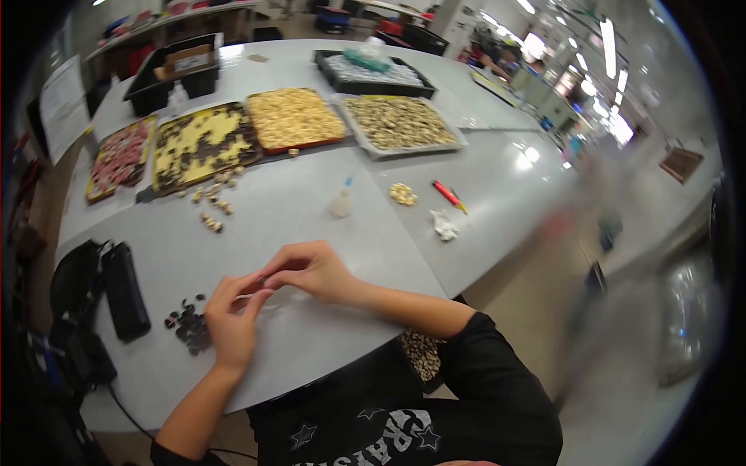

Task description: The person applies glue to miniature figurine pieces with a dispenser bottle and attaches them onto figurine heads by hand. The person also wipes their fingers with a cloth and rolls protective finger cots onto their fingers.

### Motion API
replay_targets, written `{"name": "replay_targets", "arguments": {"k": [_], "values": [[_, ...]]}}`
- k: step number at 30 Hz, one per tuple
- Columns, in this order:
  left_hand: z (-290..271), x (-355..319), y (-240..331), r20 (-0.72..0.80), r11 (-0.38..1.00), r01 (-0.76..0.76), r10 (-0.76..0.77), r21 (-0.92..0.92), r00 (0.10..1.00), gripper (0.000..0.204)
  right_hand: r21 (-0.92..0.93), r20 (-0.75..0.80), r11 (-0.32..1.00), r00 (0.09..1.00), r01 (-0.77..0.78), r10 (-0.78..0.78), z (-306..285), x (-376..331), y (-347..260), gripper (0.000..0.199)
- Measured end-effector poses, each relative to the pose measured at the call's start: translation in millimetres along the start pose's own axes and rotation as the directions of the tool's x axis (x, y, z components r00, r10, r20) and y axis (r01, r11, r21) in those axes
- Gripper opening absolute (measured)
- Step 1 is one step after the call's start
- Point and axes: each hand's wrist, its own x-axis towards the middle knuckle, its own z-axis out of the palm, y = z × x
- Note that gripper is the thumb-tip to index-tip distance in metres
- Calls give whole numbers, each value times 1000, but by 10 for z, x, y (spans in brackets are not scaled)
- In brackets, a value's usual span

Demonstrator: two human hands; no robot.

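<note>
Desk [365, 248]: pale grey, under both forearms.
Left hand [231, 314]: narrowed, thumb and fingers pinching the dark piece [263, 282].
Right hand [315, 272]: narrowed, fingertips meeting the left's on that piece.
Black pile [190, 329]: just beside the left hand, on its left.
Dark piece: between the fingertips; a loosened pinch could drop it.
Pointing, long axis: too small and covered to tell.

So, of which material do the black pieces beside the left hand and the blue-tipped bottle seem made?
Black pieces: possibly plastic or rubber, mostly dark; too small to judge finish. Bottle: probably satin plastic; its pale body looks translucent.
</note>
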Motion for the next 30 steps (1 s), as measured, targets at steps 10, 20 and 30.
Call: {"name": "replay_targets", "arguments": {"k": [10, 20, 30], "values": [[-61, 47, -84, 49, 986, 155, -152, -59, 987, 18, -440, 146, 821, 931, 364, -335, -154, 9, -98, 19], [-165, -33, 29, 290, 924, 292, -217, -247, 932, 23, -815, -390, 577, 691, 48, -608, -1223, -121, -578, 50], [-183, 34, -1, 413, 875, 361, -213, -323, 886, 22, -644, -455, 726, 884, -243, -107, -1511, 174, 131, 68]]}}
